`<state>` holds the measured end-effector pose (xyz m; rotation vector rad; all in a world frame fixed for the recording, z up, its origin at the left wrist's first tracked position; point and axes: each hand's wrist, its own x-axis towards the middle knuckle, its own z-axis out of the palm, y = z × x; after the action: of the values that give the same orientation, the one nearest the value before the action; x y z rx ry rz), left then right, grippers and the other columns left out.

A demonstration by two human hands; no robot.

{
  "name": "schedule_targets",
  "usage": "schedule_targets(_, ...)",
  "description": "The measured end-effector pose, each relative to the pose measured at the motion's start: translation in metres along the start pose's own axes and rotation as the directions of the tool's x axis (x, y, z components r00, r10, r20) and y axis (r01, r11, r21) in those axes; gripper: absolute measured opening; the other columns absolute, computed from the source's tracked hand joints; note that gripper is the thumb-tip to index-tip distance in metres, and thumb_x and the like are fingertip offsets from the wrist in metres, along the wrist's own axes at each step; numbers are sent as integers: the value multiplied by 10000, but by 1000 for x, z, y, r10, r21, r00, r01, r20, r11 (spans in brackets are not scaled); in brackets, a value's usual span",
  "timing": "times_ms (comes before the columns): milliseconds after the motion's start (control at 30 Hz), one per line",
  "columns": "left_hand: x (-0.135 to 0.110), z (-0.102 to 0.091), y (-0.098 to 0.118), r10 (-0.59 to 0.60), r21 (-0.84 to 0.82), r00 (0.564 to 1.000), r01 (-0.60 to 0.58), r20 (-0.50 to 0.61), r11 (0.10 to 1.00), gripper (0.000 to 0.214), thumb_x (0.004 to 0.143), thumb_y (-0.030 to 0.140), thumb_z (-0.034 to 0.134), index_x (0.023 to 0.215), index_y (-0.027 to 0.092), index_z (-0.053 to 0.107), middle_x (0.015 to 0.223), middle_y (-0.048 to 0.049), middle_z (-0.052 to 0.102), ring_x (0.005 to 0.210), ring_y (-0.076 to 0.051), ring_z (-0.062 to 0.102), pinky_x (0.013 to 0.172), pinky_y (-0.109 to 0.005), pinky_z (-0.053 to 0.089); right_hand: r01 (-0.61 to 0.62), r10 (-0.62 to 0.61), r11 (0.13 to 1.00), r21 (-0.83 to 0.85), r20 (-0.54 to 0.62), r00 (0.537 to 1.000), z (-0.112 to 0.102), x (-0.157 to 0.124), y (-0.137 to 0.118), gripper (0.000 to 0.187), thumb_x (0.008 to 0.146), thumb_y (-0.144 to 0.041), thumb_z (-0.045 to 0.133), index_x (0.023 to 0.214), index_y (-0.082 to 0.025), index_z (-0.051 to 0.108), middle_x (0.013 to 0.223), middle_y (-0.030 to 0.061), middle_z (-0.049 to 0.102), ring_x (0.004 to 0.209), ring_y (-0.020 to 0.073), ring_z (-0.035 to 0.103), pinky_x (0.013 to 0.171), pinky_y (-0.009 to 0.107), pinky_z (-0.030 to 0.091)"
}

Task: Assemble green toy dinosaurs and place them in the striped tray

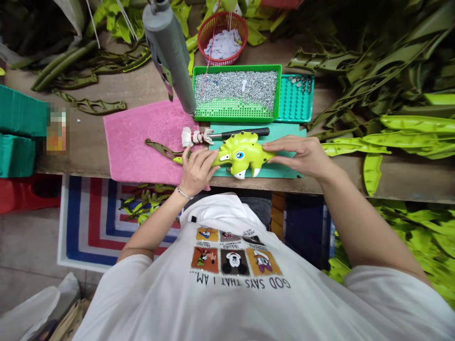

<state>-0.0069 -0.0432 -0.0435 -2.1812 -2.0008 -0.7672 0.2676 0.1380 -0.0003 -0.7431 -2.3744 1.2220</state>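
Observation:
A lime-green toy dinosaur head with a blue eye and white horn tips lies across a teal mat. My left hand is closed over its left end; the fingers cover part of it. At its right end, my right hand pinches the toy between thumb and fingers. An olive curved strip extends left from under my left hand over a pink towel; whether it joins the toy is hidden. Just behind the toy lies a black-handled tool, its left end wrapped in white cloth.
A grey cylindrical tool stands tilted behind the towel. Beyond are a green tray of screws, a teal tray and a red basket. Olive and lime-green plastic parts are piled right. A striped-lined bin sits below left.

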Motion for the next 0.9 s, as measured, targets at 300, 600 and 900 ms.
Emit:
schedule_targets(300, 7, 1, 8, 5, -28, 1000, -5, 10, 1000, 368, 973, 472, 579, 1185, 183, 662, 1168, -121, 727, 1156, -264, 631, 1134, -539, 342, -69, 69, 998, -1, -10, 998, 2, -3, -3, 211, 761, -479, 794, 946, -379, 777, 1058, -33, 791, 1038, 245, 739, 1001, 465, 579)
schedule_targets(600, 13, 3, 10, 7, -50, 1000, -6, 14, 999, 270, 973, 430, 586, 1070, 197, 681, 1052, -100, 742, 1042, -238, 654, 1044, -487, 424, -497, 562, 668, 553, 63, 825, 29, -8, -11, 522, 626, -564, 868, 955, -186, 720, 867, 51, 780, 742, 197, 754, 729, 368, 665)
schedule_targets(900, 18, -4, -10, 134, -65, 978, -125, 158, 990, 392, 971, 417, 579, 1286, 189, 634, 1253, -154, 700, 1209, -284, 613, 1106, -526, 403, -565, 647, 506, 651, 147, 749, 34, 4, 0, 482, 563, -540, 911, 729, -181, 636, 677, 36, 704, 584, 192, 703, 648, 402, 672)
